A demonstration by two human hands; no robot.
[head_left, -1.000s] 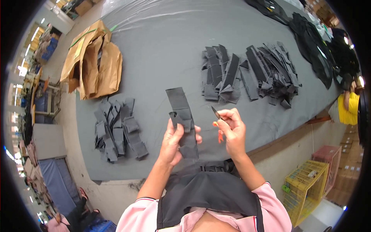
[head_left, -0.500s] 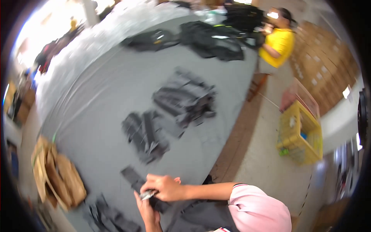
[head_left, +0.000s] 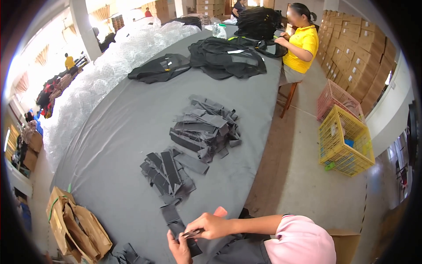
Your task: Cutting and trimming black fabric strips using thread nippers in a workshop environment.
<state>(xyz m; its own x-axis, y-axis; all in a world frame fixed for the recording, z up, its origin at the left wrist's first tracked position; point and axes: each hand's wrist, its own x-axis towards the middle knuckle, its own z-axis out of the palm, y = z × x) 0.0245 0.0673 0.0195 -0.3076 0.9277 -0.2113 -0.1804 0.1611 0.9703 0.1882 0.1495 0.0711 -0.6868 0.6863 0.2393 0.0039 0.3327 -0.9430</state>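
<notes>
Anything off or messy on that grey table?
Nothing damaged or spilled. The grey strap pieces lie in loose, untidy heaps, and the brown paper bag at the table edge is crumpled and torn open.

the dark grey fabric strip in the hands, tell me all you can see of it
The dark grey fabric strip is a long, flat, cloth-like piece lying on the grey table at its near edge. The left hand holds its near end; the right hand presses a small metal tool on it. Its far end points toward a pile of similar strips.

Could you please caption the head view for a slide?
Right hand with a small tool and left hand hold a grey fabric strip at a grey table.
</notes>
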